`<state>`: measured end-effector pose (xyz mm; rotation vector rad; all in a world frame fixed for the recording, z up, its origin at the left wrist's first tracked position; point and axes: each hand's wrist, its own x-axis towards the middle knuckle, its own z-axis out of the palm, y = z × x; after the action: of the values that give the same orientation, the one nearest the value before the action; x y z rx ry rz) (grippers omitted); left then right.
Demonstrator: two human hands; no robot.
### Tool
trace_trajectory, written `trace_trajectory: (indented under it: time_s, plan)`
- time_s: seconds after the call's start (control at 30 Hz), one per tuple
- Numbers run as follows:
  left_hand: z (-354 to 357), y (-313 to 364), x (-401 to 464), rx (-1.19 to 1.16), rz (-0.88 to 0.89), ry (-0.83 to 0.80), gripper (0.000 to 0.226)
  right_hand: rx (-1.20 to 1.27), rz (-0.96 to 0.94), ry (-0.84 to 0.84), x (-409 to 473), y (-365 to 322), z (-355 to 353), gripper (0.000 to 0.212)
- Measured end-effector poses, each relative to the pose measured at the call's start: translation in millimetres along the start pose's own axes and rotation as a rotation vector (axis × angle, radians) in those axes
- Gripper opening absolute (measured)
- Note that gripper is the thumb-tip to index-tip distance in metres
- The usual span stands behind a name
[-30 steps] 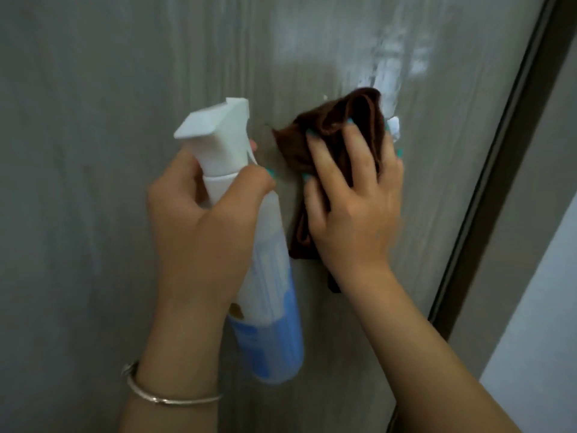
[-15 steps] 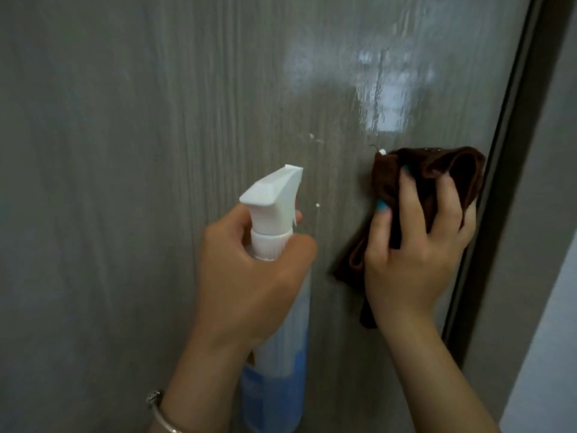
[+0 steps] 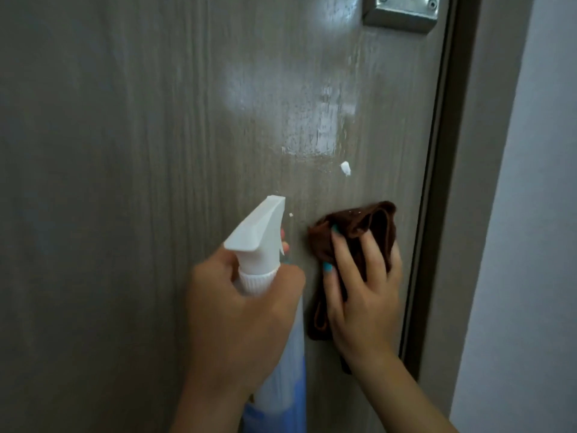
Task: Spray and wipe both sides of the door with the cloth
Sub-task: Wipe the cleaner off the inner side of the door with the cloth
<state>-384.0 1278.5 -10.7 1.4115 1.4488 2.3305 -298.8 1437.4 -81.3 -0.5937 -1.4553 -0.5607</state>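
Note:
A grey wood-grain door fills most of the view. My left hand grips the neck of a white and blue spray bottle, nozzle pointing up and right at the door. My right hand presses a bunched brown cloth flat against the door near its right edge, fingers spread over it. A wet, shiny patch and a small blob of white foam sit on the door above the cloth.
A metal fitting with screws is fixed to the door at the top right. The dark door frame runs down the right side, with a pale wall beyond it.
My right hand slid the cloth down and to the right, then back a little left, leaving a wet streak above. The view has tilted up, bringing the metal fitting into sight.

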Motion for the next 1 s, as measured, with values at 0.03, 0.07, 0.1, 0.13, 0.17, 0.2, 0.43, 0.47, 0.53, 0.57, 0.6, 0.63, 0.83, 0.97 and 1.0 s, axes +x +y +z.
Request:
trace_trajectory:
  time_s: [0.03,0.07,0.1,0.13,0.17,0.2,0.43,0.47,0.53,0.57,0.6,0.63,0.83,0.97,1.0]
  plan:
    - [-1.7,1.5,0.0,-0.009,0.002,0.005,0.024,-0.006,-0.049,-0.017,-0.2,-2.4,0.6,0.039]
    - [-3.3,3.7,0.5,-0.018,0.001,0.006,0.025,-0.014,-0.092,-0.026,1.8,-5.3,2.0,0.039]
    - [-4.5,5.0,1.3,-0.041,-0.010,0.001,0.021,-0.023,-0.124,-0.029,5.2,-7.5,3.5,0.038]
    - [-5.4,5.6,2.5,-0.065,-0.022,-0.018,0.013,-0.033,-0.145,-0.027,9.1,-9.1,5.3,0.037]
    - [-5.6,6.6,4.0,-0.079,-0.034,-0.033,0.002,-0.040,-0.157,-0.022,13.1,-10.9,6.8,0.036]
    - [-5.6,7.4,5.4,-0.077,-0.029,-0.037,0.008,-0.042,-0.164,-0.018,17.1,-13.0,8.3,0.035]
    - [-7.8,14.4,22.7,-0.076,-0.047,-0.030,0.006,-0.012,-0.211,0.017,96.5,-34.3,19.7,0.035]
    - [-9.1,14.4,25.1,-0.080,-0.041,-0.029,0.008,-0.001,-0.208,0.030,111.1,-39.0,22.6,0.035]
    - [-12.0,14.3,28.9,-0.068,-0.023,-0.019,0.010,0.009,-0.181,0.063,128.2,-47.4,27.6,0.036]
    - [-13.7,14.1,29.6,-0.056,-0.014,-0.015,0.010,0.004,-0.165,0.077,128.3,-50.0,29.2,0.036]
    - [-15.2,13.8,29.9,-0.042,-0.006,-0.011,0.009,0.003,-0.158,0.085,121.8,-51.5,28.9,0.035]
    - [-17.1,13.6,29.4,-0.028,0.000,-0.006,0.008,0.010,-0.160,0.080,108.6,-51.5,27.4,0.035]
    - [-30.9,10.7,22.3,-0.022,-0.026,-0.012,0.014,-0.052,-0.154,-0.085,-15.0,-41.0,7.2,0.041]
    - [-32.5,10.7,19.4,-0.014,-0.042,-0.023,0.014,-0.093,-0.123,-0.049,3.5,-44.9,10.0,0.043]
    - [-32.3,11.0,20.0,-0.019,-0.043,-0.018,0.014,-0.093,-0.104,-0.015,19.0,-48.2,11.6,0.041]
